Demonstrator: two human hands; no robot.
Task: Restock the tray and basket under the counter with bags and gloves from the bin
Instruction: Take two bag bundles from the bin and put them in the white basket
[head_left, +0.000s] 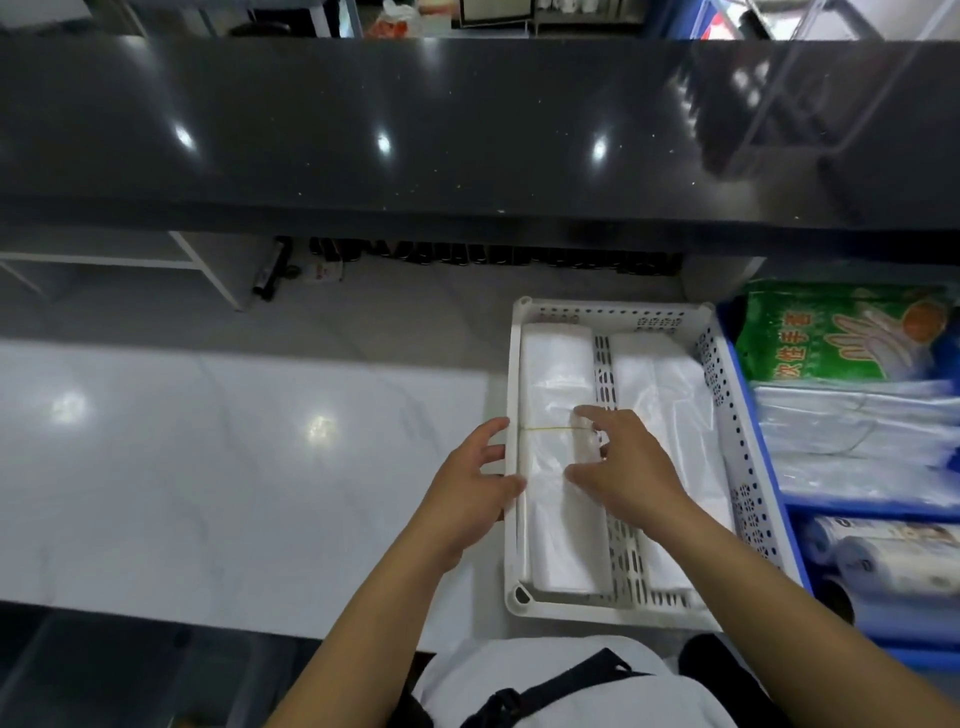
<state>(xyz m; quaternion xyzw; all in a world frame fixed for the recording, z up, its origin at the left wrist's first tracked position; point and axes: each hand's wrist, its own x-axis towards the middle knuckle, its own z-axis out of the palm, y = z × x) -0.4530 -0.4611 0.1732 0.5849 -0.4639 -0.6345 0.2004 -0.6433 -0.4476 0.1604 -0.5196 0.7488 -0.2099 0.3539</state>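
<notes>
A white perforated tray (727, 395) with a middle divider lies on the pale shelf under the dark counter. Its left compartment holds a bundle of clear bags (556, 374) tied with a yellow rubber band; more clear bags (670, 395) fill the right compartment. My left hand (475, 493) rests against the tray's left rim, fingers spread. My right hand (626, 467) lies on the banded bundle, fingers apart, touching it near the band. To the right, a blue basket (789, 525) holds a green pack of gloves (836, 332) and stacked clear bags (857, 441).
The dark counter top (415, 130) overhangs the shelf. Rolls of printed film (883, 556) lie in the blue basket's near part. A dark tool (270, 273) and a row of dark bottles (493, 254) sit at the shelf's back. A clear bin (104, 670) is at lower left.
</notes>
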